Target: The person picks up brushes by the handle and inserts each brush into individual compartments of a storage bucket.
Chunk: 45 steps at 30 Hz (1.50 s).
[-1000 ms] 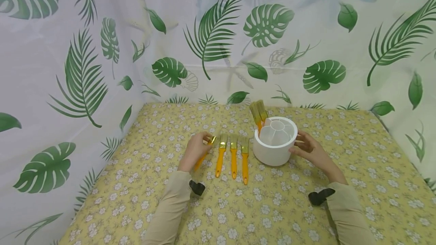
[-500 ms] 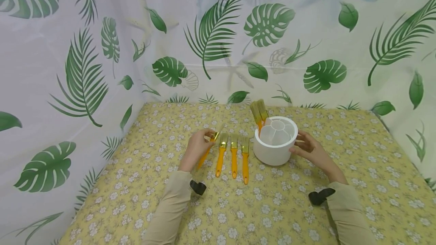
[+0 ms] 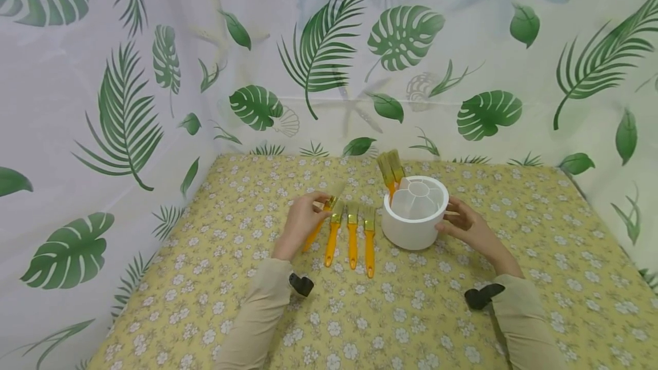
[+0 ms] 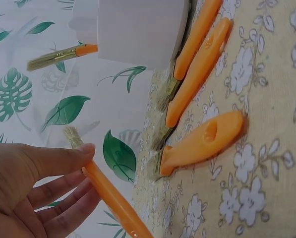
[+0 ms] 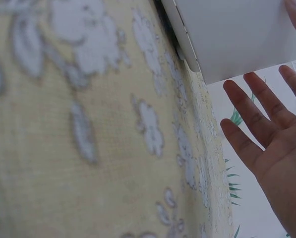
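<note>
We're stretching both forearms forward, beige sleeves (image 3: 262, 313) covering them down to the wrists, and we're slanting them inward! Over on our left, the hand (image 3: 300, 221) is pinching, its thumb (image 4: 81, 154) lying straight over the top, the fingers below bending loosely with gaps showing between them. And on our right, the hand (image 3: 470, 227) is turning its palm inward, fingers (image 5: 254, 119) spreading well apart and running nearly straight, the thumb standing clear of them. We're holding the two hands well apart.

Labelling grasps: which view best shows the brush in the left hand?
Left wrist: closest look at the held brush, pinched by the left hand, handle end cropped. Head: small, partly covered. Right wrist: not visible.
</note>
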{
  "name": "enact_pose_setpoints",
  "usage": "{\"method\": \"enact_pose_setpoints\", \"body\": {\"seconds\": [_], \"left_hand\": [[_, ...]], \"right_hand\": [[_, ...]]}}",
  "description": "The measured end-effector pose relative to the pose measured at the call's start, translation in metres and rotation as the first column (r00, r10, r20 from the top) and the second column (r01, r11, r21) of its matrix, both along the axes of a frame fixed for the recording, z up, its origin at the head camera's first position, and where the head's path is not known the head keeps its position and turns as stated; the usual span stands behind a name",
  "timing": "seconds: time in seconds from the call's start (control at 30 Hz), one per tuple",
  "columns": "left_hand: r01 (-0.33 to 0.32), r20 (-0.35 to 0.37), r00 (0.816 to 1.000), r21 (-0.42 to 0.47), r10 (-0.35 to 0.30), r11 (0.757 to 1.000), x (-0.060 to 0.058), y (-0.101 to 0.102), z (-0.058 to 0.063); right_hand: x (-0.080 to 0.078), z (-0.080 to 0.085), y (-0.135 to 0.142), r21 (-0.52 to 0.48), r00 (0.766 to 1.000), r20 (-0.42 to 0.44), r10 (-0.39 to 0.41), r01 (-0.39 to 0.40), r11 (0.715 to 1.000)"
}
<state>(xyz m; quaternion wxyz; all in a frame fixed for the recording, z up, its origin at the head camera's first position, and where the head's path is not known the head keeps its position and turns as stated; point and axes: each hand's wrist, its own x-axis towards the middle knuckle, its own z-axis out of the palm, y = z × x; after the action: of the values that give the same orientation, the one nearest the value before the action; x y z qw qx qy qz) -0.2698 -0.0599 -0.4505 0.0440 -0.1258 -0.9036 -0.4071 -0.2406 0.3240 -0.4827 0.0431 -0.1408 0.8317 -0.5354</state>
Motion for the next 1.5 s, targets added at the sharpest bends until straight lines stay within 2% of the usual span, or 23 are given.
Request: {"method": "enact_pose_setpoints", "body": {"seconds": [0.43,0.7,1.07,1.5], "left_hand": [[0.048,-0.088,0.995,0.014,-0.047,0.999,0.002,0.007,0.003],[0.064,-0.123,0.99,0.002,-0.063,0.998,0.002,0.014,0.01],[0.12,-0.188,0.976,0.044,-0.109,0.992,0.002,0.024,0.014],[0.123,-0.203,0.973,0.064,-0.108,0.99,0.003,0.035,0.021]], "right_hand": [[0.001,-0.001,0.001,-0.011,1.0,0.002,0.02,-0.02,1.0],[0.001,-0.002,0.001,-0.034,1.0,0.005,0.024,-0.023,0.999],[0.0,0.001,0.001,-0.031,0.999,-0.004,0.032,-0.032,0.999],[0.0,0.002,0.002,-0.031,0.999,-0.018,0.03,-0.03,0.999]]}}
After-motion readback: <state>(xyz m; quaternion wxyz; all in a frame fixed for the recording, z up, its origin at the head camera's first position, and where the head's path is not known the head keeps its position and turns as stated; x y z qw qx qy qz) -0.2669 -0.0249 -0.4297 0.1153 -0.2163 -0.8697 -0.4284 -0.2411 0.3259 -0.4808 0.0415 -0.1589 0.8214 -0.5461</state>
